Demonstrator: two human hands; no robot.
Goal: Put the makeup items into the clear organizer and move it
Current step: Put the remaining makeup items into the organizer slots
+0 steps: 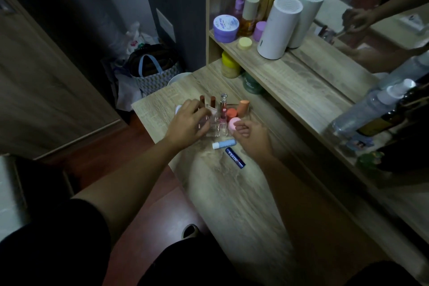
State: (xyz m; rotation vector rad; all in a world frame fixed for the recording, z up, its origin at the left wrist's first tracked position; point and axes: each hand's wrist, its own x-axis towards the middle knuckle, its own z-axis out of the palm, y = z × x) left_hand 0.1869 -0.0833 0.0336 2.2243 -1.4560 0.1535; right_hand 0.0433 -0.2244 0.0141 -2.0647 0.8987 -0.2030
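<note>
The clear organizer (216, 126) stands on the wooden table and holds two brown lipsticks (207, 100), a clear lip gloss tube (223, 109), an orange sponge (243, 107), a coral sponge (231, 114) and a pink sponge (234, 124). My left hand (188, 123) rests on the organizer's left side, fingers spread over it. My right hand (251, 137) touches its right front corner, fingers curled by the pink sponge. A light blue lip balm (224, 144) and a dark blue lip balm (235, 158) lie on the table just in front.
A raised shelf (301, 81) behind carries a purple jar (225, 28), bottles and a white cylinder (278, 28). A yellow jar (229, 67) and a green jar (251, 85) sit under it. Spray bottles (376, 104) stand at right by a mirror. Bags (153, 72) lie on the floor left.
</note>
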